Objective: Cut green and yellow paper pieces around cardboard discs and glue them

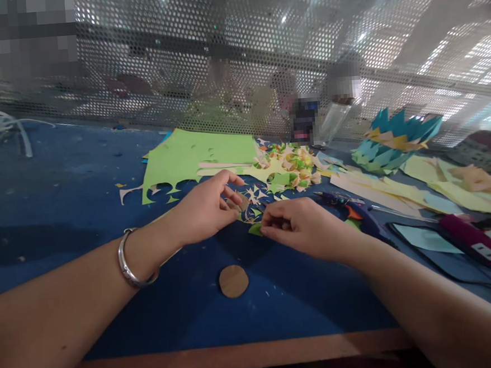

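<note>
My right hand (296,225) pinched a green paper piece (255,229) over the middle of the blue worktop (163,324). My left hand (205,212) was apart from it, fingers parted; whether they touched the brown disc (242,202) beside them, I could not tell. A cardboard circle (234,281) lay nearer the front edge, a green sheet (201,148) toward the far edge.
</note>
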The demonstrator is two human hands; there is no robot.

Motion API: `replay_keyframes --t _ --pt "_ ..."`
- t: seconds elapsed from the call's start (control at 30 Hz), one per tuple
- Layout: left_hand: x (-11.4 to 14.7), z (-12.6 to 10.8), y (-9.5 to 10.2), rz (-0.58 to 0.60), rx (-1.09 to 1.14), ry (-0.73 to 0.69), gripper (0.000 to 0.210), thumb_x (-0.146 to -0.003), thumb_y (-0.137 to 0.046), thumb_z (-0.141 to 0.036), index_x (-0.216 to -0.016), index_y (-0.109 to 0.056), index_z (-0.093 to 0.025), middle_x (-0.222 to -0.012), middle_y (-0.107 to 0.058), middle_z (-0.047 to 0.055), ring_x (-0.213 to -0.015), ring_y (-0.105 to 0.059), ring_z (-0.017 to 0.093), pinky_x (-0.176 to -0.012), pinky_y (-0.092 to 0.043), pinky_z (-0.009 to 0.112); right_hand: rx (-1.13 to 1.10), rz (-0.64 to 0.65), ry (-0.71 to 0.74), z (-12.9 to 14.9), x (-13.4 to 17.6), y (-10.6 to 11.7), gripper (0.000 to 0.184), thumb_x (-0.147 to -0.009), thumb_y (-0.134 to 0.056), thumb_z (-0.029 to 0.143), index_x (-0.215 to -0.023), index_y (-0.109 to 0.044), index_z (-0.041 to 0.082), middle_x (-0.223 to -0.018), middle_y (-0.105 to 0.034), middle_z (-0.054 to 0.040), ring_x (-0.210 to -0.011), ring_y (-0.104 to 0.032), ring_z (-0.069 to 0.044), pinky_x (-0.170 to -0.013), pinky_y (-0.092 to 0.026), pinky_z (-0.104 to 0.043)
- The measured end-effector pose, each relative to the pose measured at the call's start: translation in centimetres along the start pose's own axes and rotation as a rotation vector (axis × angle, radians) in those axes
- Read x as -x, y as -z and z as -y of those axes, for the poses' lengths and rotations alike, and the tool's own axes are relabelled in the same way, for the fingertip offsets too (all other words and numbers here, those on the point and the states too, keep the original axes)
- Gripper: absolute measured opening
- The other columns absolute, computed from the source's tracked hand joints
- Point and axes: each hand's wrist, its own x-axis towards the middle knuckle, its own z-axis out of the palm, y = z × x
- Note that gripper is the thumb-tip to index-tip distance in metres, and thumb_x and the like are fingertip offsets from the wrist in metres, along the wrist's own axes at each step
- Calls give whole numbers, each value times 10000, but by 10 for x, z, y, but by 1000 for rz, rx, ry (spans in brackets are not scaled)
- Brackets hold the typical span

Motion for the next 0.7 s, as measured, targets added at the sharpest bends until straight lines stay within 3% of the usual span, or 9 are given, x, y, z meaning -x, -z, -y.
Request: replay_keyframes --t 0.17,0.33,0.43,0.5,0.7 --pt "3 -12 -1 -143 47 -31 455 -769 -713 -221 -1203 -576 -231 -1030 -661 58 -610 -564 110 -567 -425 265 -12 -176 41 2 2 2 104 -880 -623 208 -787 -662 183 -664 -596 23 -567 -505 -97 -535 -344 -226" --pt "11 -30 -16 -107 438 191 281 -872 -621 -252 -1144 -559 -218 -1083 -652 70 -811 -675 173 -683 -522 306 12 -364 138 4 4 2 110 -909 -609 221 -818 -652 177 -724 -591 2 -622 -512 -107 -579 -385 -236" --pt "14 -35 -22 -21 682 297 222 -892 -652 -340 -1041 -583 -190 -987 -667 59 -841 -685 181 -766 -547 332 53 -418 195 5 6 1 97 -923 -594 211 -853 -652 176 -757 -600 -9 -666 -532 -120 -617 -404 -250" --pt "14 -36 -24 3 811 320 195 -863 -707 -306 -965 -609 -171 -938 -671 43 -847 -675 157 -840 -542 325 88 -437 231 5 6 -1 84 -925 -588 198 -874 -652 178 -774 -610 -14 -694 -547 -128 -635 -412 -258" --pt "10 -35 -20 -87 899 279 127 -786 -777 -171 -859 -673 -162 -868 -646 -8 -819 -622 96 -822 -514 246 74 -464 243 7 7 -3 78 -934 -615 237 -951 -660 176 -815 -630 -17 -666 -555 -114 -610 -435 -250"
